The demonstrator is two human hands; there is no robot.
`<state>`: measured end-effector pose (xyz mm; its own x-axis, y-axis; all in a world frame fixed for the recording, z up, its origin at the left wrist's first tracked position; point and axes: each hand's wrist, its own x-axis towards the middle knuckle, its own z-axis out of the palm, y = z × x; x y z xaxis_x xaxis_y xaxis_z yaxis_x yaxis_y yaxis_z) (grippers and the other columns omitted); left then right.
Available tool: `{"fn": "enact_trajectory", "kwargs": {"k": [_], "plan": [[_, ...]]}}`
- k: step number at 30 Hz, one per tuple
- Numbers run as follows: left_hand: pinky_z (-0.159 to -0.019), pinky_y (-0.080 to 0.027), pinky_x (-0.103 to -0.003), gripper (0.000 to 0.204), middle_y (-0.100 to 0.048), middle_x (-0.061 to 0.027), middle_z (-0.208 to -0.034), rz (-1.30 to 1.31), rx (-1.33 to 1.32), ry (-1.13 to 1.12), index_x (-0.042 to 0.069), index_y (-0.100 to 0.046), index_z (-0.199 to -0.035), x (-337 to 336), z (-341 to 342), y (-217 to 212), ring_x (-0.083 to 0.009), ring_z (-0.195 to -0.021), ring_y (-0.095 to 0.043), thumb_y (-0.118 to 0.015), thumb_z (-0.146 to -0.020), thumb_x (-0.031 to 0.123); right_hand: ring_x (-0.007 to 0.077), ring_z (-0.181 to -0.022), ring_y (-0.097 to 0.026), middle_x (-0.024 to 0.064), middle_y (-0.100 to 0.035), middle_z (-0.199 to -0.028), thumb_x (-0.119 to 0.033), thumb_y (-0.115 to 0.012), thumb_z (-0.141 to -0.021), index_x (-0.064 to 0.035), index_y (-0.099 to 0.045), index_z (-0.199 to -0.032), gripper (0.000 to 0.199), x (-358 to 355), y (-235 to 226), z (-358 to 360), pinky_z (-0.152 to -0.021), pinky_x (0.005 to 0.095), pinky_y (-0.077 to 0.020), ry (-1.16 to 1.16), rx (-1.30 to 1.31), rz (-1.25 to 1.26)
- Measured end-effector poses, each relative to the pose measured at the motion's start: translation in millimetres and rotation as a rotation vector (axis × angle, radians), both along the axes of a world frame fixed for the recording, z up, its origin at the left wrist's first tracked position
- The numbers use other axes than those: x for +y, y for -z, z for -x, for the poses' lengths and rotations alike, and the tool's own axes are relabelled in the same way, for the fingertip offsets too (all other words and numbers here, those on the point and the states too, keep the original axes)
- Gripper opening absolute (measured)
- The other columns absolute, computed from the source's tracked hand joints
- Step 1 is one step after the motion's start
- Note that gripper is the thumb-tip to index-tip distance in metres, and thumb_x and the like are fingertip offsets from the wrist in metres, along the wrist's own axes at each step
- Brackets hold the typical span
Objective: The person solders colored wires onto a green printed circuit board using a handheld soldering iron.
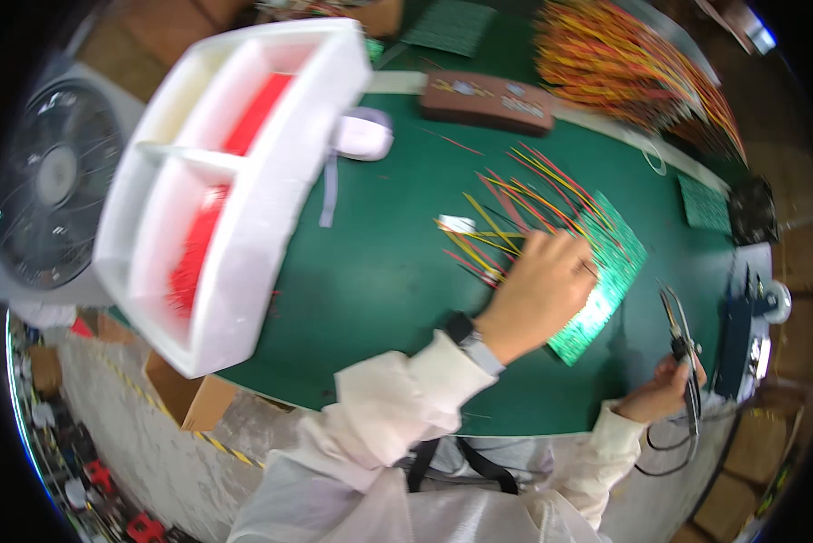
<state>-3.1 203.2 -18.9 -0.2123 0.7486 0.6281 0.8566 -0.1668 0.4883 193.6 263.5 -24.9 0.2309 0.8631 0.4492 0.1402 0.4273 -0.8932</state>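
- Here, left hand (540,294) lies palm-down on a green circuit board (605,290), fingers curled over its upper left part; whether they pinch a wire cannot be told.
- Board sits on the green desk (379,271), right of centre; long axis runs from lower left to upper right, the near short end toward the person.
- Red and yellow wires (515,204) fan out from the board toward upper left.
- Right hand (664,389) holds a slim black tool (682,339), fingers wrapped round the handle, tip pointing up and away, just off the board's right edge.
- White foam tray (234,226) with red wire stock overhangs the desk's left edge.
- Open desk surface lies between tray and board.
- Near desk edge curves just below the wrists.
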Motion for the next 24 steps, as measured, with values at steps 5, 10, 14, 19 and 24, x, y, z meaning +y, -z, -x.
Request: {"fn": "enact_trajectory", "kwargs": {"k": [5, 10, 14, 19, 24], "plan": [[-0.066, -0.032, -0.032, 0.008, -0.04, -0.004, -0.072, -0.036, 0.094, -0.033, 0.006, -0.045, -0.065, -6, -1, -2, -0.0182, -0.074, -0.043, -0.052, -0.063, 0.009, 0.0081, -0.058, -0.039, 0.0042, -0.05, -0.072, -0.024, -0.044, -0.08, -0.0023, -0.048, -0.09, 0.025, 2, 6, -6, -0.051, 0.0196, -0.0285, 0.011, -0.086, 0.031], [-0.073, -0.033, -0.031, 0.02, -0.046, -0.0056, -0.081, 0.085, 0.214, -0.098, 0.005, -0.051, -0.086, -20, -2, -19, -0.0203, -0.084, -0.044, -0.052, -0.068, 0.012, 0.0079, -0.06, -0.04, 0.0038, -0.05, -0.073, -0.023, -0.044, -0.081, -0.0027, -0.048, -0.09, 0.023, 5, 3, -1, -0.052, 0.0188, -0.0304, -0.024, -0.09, 0.027], [-0.079, -0.035, -0.035, 0.039, -0.05, -0.008, -0.094, 0.009, -0.024, -0.193, 0.003, -0.048, -0.101, -84, 22, -80, -0.024, -0.091, -0.047, -0.06, -0.066, 0.013, 0.0078, -0.058, -0.037, 0.0017, -0.045, -0.067, -0.022, -0.045, -0.082, -0.0024, -0.048, -0.089, 0.021, 13, 10, -3, -0.051, 0.0197, -0.0285, -0.037, -0.089, 0.023], [-0.072, -0.042, -0.032, 0.018, -0.054, -0.0114, -0.083, -0.102, 0.13, -0.74, 0.003, -0.054, -0.088, -208, 141, -131, -0.0249, -0.079, -0.053, -0.056, -0.07, 0.005, 0.0083, -0.055, -0.033, 0.0009, -0.038, -0.062, -0.023, -0.046, -0.084, -0.0008, -0.048, -0.09, 0.023, 21, 13, -6, -0.049, 0.0212, -0.0256, -0.029, -0.066, -0.044], [-0.069, -0.042, -0.038, 0.016, -0.056, -0.0187, -0.08, 0.262, 0.081, -1.066, 0.0, -0.057, -0.083, -321, 283, -117, -0.0324, -0.077, -0.054, -0.052, -0.07, 0.008, 0.0164, -0.061, -0.045, 0.0096, -0.049, -0.072, -0.025, -0.053, -0.08, 0.0009, -0.047, -0.087, 0.027, 20, 18, -16, -0.054, 0.0268, -0.0374, -0.097, -0.077, -0.109]]}}
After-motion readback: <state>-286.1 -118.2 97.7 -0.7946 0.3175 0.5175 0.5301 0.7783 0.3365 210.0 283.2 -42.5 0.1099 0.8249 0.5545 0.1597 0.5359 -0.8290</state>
